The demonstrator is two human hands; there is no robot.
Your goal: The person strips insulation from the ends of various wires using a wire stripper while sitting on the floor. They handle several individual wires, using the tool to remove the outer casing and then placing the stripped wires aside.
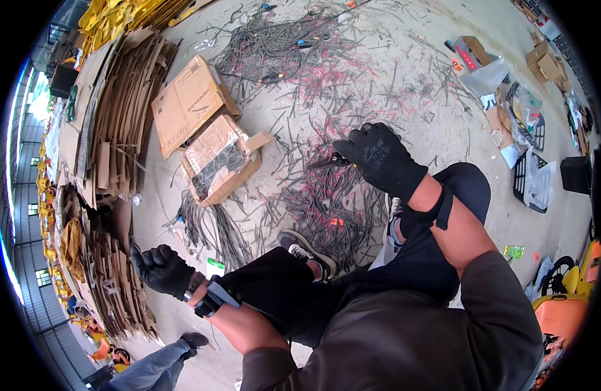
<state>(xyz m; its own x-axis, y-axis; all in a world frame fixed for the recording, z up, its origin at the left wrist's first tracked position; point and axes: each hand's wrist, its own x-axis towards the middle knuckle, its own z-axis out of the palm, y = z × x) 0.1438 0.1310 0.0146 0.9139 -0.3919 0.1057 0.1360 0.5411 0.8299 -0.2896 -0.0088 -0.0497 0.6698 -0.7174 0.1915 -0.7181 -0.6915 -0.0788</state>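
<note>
My right hand [378, 159], in a black work glove, grips a dark pointed hand tool [328, 162] that juts to the left over the floor. Its exact kind is hard to make out. Beneath it lies a heap of cut black and red cable pieces [330, 200]. My left hand [164, 271], also gloved in black, is at the lower left with its fingers curled. A thin strand seems to rise by its fingertip, too fine to tell whether it is held. A bundle of long grey-black cables [222, 237] lies between that hand and the heap.
An open cardboard box [222, 171] with dark contents in clear plastic stands beside a larger carton [188, 105]. Flattened cardboard stacks [127, 102] line the left. A big cable pile [276, 49] lies ahead, black crates [527, 181] to the right. Another person's leg [154, 366] shows lower left.
</note>
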